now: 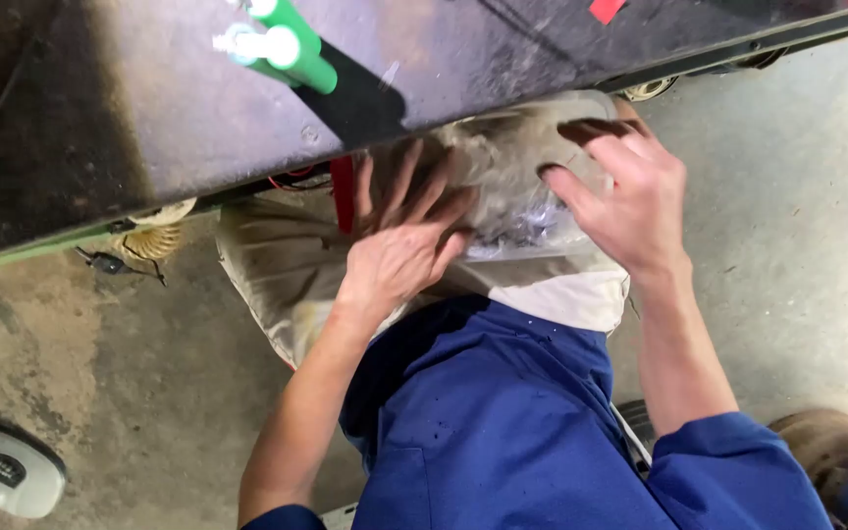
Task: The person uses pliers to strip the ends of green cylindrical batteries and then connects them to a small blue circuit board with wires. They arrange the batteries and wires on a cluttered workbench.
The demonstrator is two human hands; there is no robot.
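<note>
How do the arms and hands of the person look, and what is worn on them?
Both hands, left hand and right hand, are bare, without gloves or rings visible. The forearms are bare; blue sleeves are pushed up near the elbows, matching the blue work garment.

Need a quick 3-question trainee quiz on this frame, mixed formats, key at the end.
1. True or false: both hands rest on the crumpled clear plastic bag under the dark bench edge.
2. Which lies nearer the left hand? A) green plastic pipe fittings B) grey handheld device on the floor
3. Fill in: the right hand has its fingers curled over the bag's ____ edge.

Key: 1 true; 2 A; 3 top
</note>
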